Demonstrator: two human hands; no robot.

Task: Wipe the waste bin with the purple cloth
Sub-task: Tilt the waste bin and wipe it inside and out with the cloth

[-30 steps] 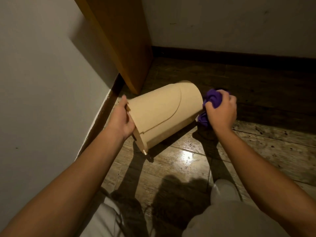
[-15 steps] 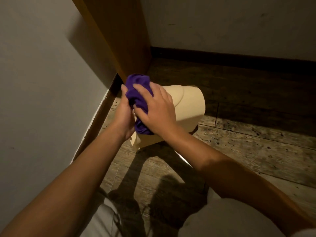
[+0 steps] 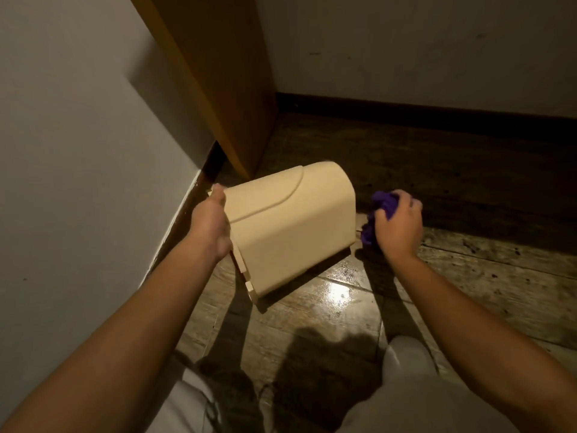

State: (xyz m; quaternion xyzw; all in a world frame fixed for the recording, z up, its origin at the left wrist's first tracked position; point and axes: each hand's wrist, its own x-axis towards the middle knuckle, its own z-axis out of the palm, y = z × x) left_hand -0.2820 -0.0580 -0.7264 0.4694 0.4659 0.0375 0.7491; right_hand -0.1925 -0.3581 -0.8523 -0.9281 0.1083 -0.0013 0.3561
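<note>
The fingers of the right hand [image 3: 398,228] are clenched around the purple cloth [image 3: 383,207], which bulges out bunched above and to the left of the knuckles. The cloth sits just beside the far end of the waste bin [image 3: 290,226], apart from it by a small gap as far as the view shows. The left hand [image 3: 209,226] grips the near rim of the bin, thumb along the edge and the other fingers hidden inside or behind it, so their exact curl cannot be told.

The cream bin lies tipped on its side on the wooden floor [image 3: 343,323], its rim toward the person and its closed end pointing into the corner, near the wooden door [image 3: 218,89] and the white wall [image 3: 78,151].

Judging progress: wiping looks under way, with the bin steadied and the cloth at its far end. No dirt or wet streak shows on the upper side, so how much has been cleaned cannot be read. The underside, the inside and the rim would probably remain.
</note>
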